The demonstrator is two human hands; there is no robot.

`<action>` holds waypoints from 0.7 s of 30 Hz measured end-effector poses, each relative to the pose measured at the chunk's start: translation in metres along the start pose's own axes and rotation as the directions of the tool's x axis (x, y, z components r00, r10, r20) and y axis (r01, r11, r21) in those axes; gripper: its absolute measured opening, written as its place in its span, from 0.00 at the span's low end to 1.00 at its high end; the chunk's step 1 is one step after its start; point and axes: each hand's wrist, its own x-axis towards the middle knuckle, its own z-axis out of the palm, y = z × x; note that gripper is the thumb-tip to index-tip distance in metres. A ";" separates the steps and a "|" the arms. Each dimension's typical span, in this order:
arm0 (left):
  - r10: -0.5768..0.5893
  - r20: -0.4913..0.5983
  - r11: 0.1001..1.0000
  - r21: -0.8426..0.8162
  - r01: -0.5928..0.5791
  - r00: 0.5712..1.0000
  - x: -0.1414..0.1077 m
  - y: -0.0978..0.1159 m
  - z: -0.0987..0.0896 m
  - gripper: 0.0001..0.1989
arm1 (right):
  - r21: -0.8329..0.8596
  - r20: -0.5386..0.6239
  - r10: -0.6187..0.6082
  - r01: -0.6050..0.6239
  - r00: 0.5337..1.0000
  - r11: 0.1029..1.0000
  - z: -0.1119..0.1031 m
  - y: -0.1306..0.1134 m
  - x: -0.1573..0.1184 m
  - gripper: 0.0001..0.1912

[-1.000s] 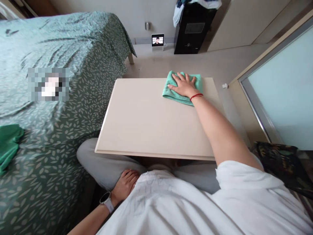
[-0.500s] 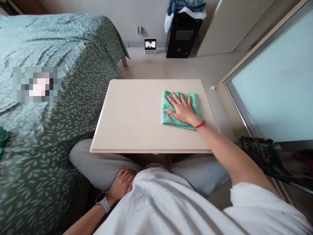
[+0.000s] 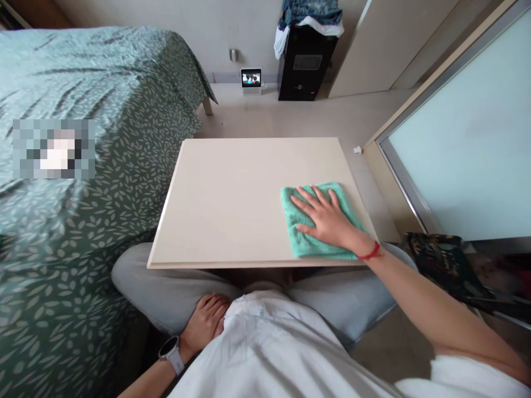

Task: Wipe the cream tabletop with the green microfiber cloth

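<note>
A folded green cloth [image 3: 295,241] lies flat at the right front of a cream-coloured small table [image 3: 232,204]. My right hand [image 3: 326,218] rests palm down on top of it, fingers spread and pressing on the fabric; a red string circles the wrist. Down at my lap, my left hand [image 3: 205,320] lies on my thigh beside the hem of my white shirt, holding nothing. Its fingers are stretched out and partly tucked against the shirt. A watch [image 3: 169,349] with a pale strap is on the left wrist.
A bed with a leaf-patterned green cover [image 3: 136,132] stands at the left. Beyond the table are a small screen device [image 3: 251,82] and a black cabinet [image 3: 305,66] topped with clothes [image 3: 311,12]. A framed frosted panel [image 3: 460,127] and a dark bag [image 3: 440,265] are at the right.
My right hand and the green cloth have moved toward me along the table's right side, to the front edge. My left hand stays on my thigh. The view has shifted slightly.
</note>
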 end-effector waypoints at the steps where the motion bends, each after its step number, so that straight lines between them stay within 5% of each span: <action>1: -0.001 0.000 1.000 -0.005 0.001 1.000 0.000 0.000 0.000 0.17 | 0.008 0.009 0.036 -0.036 0.999 0.999 -0.003 0.011 0.018 0.43; 7: -0.003 0.006 1.000 0.015 0.003 1.000 -0.004 0.000 0.001 0.17 | 0.059 0.043 0.243 -0.246 0.969 0.968 -0.022 0.069 0.134 0.45; 11: -0.012 0.024 1.000 0.019 0.011 1.000 -0.005 0.001 0.002 0.17 | 0.106 0.040 0.367 -0.369 0.930 0.923 -0.029 0.091 0.187 0.46; 16: -0.010 0.022 0.999 0.034 0.009 1.000 -0.004 0.001 0.000 0.17 | 0.108 0.013 0.457 -0.456 0.889 0.883 -0.031 0.099 0.209 0.44; 21: 0.001 0.019 1.000 0.015 -0.001 1.000 -0.001 0.001 -0.002 0.17 | 0.102 0.018 0.420 -0.420 0.907 0.902 -0.027 0.087 0.185 0.46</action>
